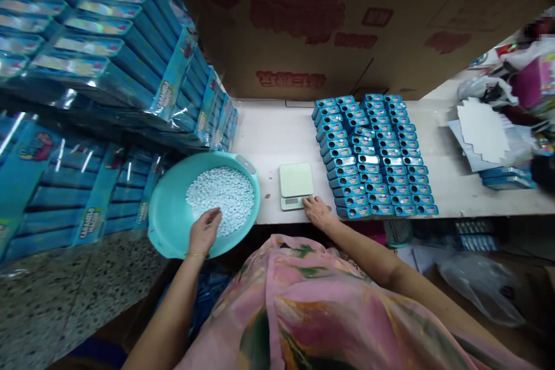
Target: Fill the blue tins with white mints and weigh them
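Observation:
My left hand (204, 233) is over the near side of a turquoise plastic basin (171, 202), its fingers bent and slightly apart. Beneath and beyond it lies a heap of small pale blue-white candies (228, 193); I see none held, though the palm side is hidden. On the white table a small pale green kitchen scale (296, 180) stands with nothing on its plate. The fingers of my right hand (318, 212) rest on the front right corner of this scale, beside its display, loosely spread. Just right of that hand stand rows of blue tins (376, 156) with dark round openings.
Stacks of plastic-wrapped blue boxes (125, 58) rise at the left, close behind the basin. A large cardboard box (303, 29) with red print blocks the table's back. White cut-out cards (483, 130) and plastic bags lie at the right. The table's front edge runs close to my body.

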The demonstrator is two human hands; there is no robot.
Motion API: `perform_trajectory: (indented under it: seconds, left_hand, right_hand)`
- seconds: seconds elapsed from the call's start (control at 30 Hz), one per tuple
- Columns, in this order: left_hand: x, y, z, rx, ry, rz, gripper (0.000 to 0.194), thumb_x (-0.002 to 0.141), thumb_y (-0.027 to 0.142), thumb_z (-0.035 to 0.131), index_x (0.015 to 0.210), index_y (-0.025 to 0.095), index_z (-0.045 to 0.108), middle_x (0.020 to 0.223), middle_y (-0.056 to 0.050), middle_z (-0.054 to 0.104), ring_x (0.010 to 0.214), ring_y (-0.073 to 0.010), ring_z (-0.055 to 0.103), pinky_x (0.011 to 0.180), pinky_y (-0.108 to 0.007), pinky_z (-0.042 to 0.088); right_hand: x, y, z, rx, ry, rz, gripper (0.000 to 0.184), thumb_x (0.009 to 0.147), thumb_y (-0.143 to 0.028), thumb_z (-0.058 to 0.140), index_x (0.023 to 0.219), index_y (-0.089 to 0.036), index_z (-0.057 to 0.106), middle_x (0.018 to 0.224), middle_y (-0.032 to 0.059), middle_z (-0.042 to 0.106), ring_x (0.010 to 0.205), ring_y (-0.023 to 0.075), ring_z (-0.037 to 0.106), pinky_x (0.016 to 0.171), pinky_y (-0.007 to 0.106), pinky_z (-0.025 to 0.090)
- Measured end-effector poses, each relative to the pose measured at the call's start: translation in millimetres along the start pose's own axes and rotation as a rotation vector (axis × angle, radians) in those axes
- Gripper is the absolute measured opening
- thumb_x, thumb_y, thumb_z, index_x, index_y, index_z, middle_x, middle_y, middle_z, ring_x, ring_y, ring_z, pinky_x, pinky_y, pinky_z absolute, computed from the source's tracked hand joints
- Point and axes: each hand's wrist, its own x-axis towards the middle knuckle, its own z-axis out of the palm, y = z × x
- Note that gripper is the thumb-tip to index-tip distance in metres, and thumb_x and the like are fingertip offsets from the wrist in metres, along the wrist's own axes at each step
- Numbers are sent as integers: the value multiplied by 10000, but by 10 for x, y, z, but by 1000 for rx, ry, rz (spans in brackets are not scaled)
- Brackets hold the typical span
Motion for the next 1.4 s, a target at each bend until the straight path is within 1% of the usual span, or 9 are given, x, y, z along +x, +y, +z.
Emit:
perform_trajectory:
  seconds: [0.2,0.33,0.43,0.53,0.67,0.87,1.03,1.2,1.4]
  left_hand:
    - [266,-107,171,556,-80,319,575,640,432,535,1104,100,468,1164,-177,477,1136,-294,379,942,-429,280]
    - [400,-167,338,680,-140,359,629,619,472,547,1101,79,452,1119,-187,473,1114,-312,372,913,-449,287]
    - [436,-171,481,632,-167,318,460,620,421,550,973,127,522,1041,-154,491,1075,-315,394,884,-455,306]
    - [396,-79,556,332,-207,116,229,592,321,580,772,183,548,877,-71,526,921,-253,489,782,-379,388]
    - [279,106,474,-307,-155,-269,180,591,298,593,682,184,487,658,13,484,581,-118,476,494,-234,380]
    - [89,215,213,-1298,-132,-399,147,701,318,514,699,178,470,628,11,468,487,-66,434,393,-163,332]
    - [38,214,198,-1524,-33,-358,217,803,290,384,632,168,439,525,36,415,348,-23,308,317,-130,259]
    - [34,273,228,-1623,-4,-382,237,815,290,329,676,162,473,701,-37,547,494,-50,471,417,-152,377]
    - [13,284,261,-1619,0,-536,225,813,256,332,686,158,490,762,-55,566,585,-82,516,470,-192,424]
  right_hand:
    - [-348,-118,-137,115,142,175,363,826,-125,352,1175,-148,449,994,101,541,830,179,471,701,302,345]
    - [-995,-109,-49,224,311,278,325,847,-156,331,1118,-161,510,955,81,556,865,168,474,724,282,355]
    - [-1404,51,13,206,412,416,316,844,-164,343,1104,-167,523,1005,84,540,859,168,465,705,279,357]
    - [-1575,291,0,119,418,469,320,843,-196,369,1131,-189,508,1049,86,524,895,187,445,726,297,341]
    - [-1515,549,-12,20,276,374,309,834,-219,402,1120,-227,519,1091,79,510,939,213,418,749,321,312]
    - [-1419,742,133,-5,187,291,313,812,-193,424,1100,-252,533,1102,87,498,942,223,400,762,343,301]
    - [-1483,748,111,5,275,201,236,802,-170,445,967,-247,594,1151,64,492,1043,223,365,833,352,285]
    - [-1510,555,-133,107,382,172,188,825,-191,427,908,-212,595,1173,73,479,1080,202,384,909,375,280]
    - [-915,386,-632,207,436,119,234,857,-258,379,963,-203,581,1137,82,487,997,189,411,823,320,351]
